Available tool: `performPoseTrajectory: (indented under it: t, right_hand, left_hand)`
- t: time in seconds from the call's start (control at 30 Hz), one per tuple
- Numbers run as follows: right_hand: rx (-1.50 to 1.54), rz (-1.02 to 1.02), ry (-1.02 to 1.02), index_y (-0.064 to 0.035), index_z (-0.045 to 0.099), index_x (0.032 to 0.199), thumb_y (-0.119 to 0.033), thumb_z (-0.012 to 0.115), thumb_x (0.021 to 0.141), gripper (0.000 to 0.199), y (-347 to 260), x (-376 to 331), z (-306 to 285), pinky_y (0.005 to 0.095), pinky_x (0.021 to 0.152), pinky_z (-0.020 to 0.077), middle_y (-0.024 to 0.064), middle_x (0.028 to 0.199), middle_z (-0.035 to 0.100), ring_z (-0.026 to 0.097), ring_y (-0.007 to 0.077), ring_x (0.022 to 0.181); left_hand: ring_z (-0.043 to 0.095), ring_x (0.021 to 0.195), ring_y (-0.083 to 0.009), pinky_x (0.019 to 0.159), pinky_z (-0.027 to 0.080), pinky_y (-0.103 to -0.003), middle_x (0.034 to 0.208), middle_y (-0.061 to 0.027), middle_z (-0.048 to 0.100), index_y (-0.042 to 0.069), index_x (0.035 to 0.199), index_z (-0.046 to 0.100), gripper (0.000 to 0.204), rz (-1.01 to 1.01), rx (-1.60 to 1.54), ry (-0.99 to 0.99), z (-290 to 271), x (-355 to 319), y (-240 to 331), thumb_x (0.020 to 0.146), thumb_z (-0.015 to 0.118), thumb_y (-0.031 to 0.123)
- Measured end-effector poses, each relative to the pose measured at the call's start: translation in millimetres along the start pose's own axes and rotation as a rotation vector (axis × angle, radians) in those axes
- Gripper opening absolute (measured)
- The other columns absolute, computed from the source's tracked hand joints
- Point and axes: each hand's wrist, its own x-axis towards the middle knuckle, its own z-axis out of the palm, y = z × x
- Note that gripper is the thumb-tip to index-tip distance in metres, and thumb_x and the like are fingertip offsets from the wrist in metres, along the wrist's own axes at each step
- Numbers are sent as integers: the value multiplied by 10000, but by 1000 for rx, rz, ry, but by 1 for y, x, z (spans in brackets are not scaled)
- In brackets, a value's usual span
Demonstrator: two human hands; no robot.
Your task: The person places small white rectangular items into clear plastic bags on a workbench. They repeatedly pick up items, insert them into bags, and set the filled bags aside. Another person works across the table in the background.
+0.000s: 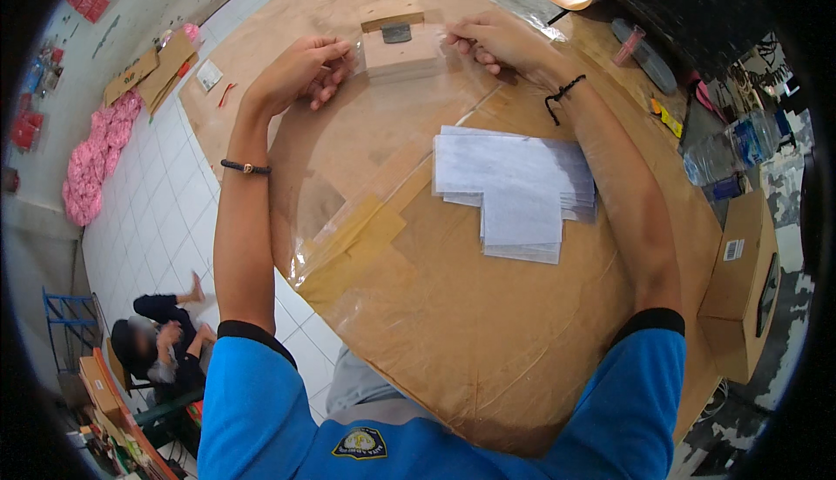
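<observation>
At the far side of the table a small wooden block (401,58) sits with a dark grey patch (397,33) on its top and a raised wooden strip along its back. What looks like a thin clear plastic sheet (427,69) lies over and around the block. My left hand (320,69) pinches the sheet's edge just left of the block, its other fingers curled below. To the right of the block, my right hand (488,42) has thumb and forefinger closed on the opposite edge. Nearer me rests a stack of white T-shaped sheets (514,180).
Brown covering, patched with tape (348,249), wraps the table (453,332). A cardboard box (738,284), a water bottle (731,154) and a yellow cutter (667,118) stand or lie on the right. Pink bundles (100,158) and a seated person (165,341) are on the left floor.
</observation>
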Motion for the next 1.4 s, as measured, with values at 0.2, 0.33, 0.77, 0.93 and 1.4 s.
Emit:
performPoseTrajectory:
  t: [0.2, 0.33, 0.77, 0.93, 1.4]
  right_hand:
    - [-28, 65, 27, -25, 655, 1014, -368, 573, 1041, 353, -4, -5, -1, 171, 399, 327, -61, 750, 542, 420, -9, 460]
    - [6, 40, 26, -26, 650, 1004, -375, 580, 1038, 357, 3, 3, -1, 175, 392, 320, -63, 738, 531, 415, -10, 450]
    - [-50, 149, 37, -26, 605, 1109, -448, 505, 1061, 437, -9, -8, -12, 209, 414, 397, -2, 808, 560, 482, 33, 483]
    - [-211, 84, 204, -30, 585, 1184, -450, 488, 1067, 446, 17, -15, -41, 241, 605, 507, 34, 867, 586, 579, 82, 674]
    - [-603, -441, 114, -23, 475, 1418, -521, 803, 791, 866, 35, -247, -23, 468, 1094, 382, 180, 1376, 550, 509, 355, 1284]
  left_hand:
    - [514, 475, -68, 370, 406, -229, 685, 17, 512, 81, 909, 568, 280, -7, 5, 4, -1, 1, -1, 1052, 523, 317]
    - [526, 473, -78, 369, 412, -235, 687, 7, 527, 77, 908, 570, 274, -22, -6, 24, -2, 0, -1, 1044, 531, 311]
    - [538, 462, -98, 373, 434, -246, 716, -33, 566, 16, 1068, 581, 342, 7, -115, 136, -8, -4, -2, 1045, 493, 345]
    - [551, 490, -114, 404, 445, -269, 768, -47, 602, -12, 1114, 608, 351, 244, -75, 352, -19, 23, -30, 1018, 560, 322]
    - [558, 1168, -240, 1018, 458, -368, 1329, -148, 586, 42, 1355, 572, 694, 793, 497, -137, 104, -73, 38, 792, 858, 330]
